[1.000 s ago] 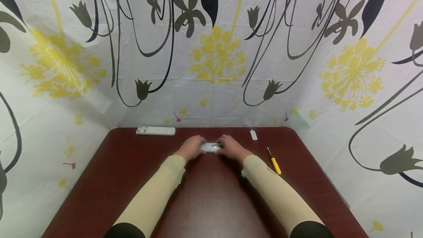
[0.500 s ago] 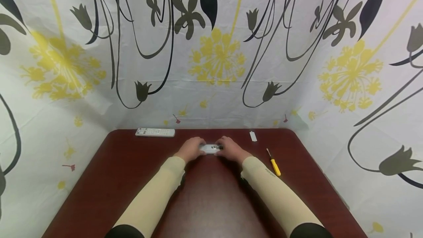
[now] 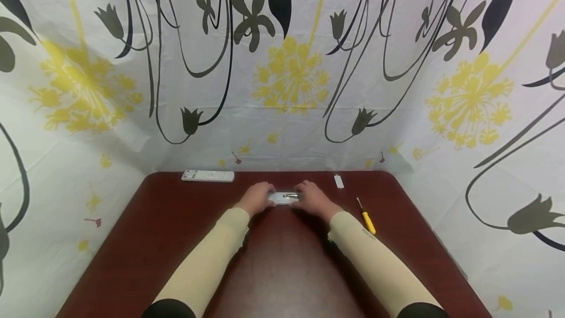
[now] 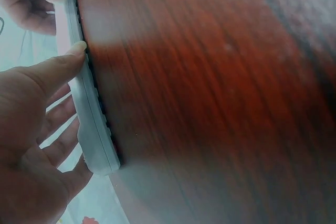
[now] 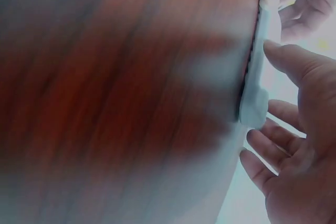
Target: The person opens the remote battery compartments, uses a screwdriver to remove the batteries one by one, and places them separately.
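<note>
A white remote control [image 3: 281, 198] lies back up near the table's far side. Its battery compartment [image 3: 291, 196] is uncovered, with shiny battery shapes showing at the right end. My left hand [image 3: 257, 198] grips the left end, thumb on the near edge and fingers behind, as the left wrist view shows. At the right end my right hand [image 3: 314, 200] holds it loosely. In the right wrist view the right thumb [image 5: 286, 59] touches the near edge of the remote, while the lower fingers [image 5: 260, 169] spread past its end. Buttons line the underside, facing the table [image 4: 210, 87].
A second white remote control [image 3: 207, 175] lies at the far left. On the right, a small white battery cover [image 3: 338, 181] sits near the back edge, and a yellow-handled screwdriver [image 3: 366, 217] lies beside my right forearm. Flower-printed cloth [image 3: 282, 126] surrounds the table.
My right hand has shifted slightly right along the remote control, baring more of its battery end. The left hand and the remote stay nearly in place.
</note>
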The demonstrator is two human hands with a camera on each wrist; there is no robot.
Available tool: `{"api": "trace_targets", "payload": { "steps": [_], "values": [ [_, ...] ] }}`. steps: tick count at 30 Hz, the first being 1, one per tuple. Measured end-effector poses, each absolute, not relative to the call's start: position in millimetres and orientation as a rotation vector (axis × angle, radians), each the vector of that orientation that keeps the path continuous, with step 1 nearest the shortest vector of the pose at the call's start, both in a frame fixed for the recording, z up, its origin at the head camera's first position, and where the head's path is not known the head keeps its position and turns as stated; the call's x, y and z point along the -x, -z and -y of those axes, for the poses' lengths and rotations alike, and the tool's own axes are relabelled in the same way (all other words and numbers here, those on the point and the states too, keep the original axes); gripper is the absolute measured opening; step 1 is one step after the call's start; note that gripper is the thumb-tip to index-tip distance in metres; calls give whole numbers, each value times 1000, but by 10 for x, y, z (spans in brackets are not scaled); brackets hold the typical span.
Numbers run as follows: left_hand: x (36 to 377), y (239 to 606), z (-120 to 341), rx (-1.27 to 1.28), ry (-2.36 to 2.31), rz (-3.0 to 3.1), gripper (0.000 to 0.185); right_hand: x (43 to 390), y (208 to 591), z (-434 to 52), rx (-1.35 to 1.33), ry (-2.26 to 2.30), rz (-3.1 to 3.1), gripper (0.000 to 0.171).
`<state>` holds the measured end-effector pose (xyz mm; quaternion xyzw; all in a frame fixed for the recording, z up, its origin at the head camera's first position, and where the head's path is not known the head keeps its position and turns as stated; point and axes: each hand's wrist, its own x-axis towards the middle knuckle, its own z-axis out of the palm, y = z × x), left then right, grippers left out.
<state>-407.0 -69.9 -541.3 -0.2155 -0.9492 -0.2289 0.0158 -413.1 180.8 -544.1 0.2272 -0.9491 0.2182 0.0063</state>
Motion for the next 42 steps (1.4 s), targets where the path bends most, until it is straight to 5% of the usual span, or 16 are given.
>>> {"api": "trace_targets", "payload": {
  "steps": [42],
  "values": [
    [4072,5410,718,614,780,2989,41,3471,4721,-2748,-277,-705,3077,63]
  ]
}}
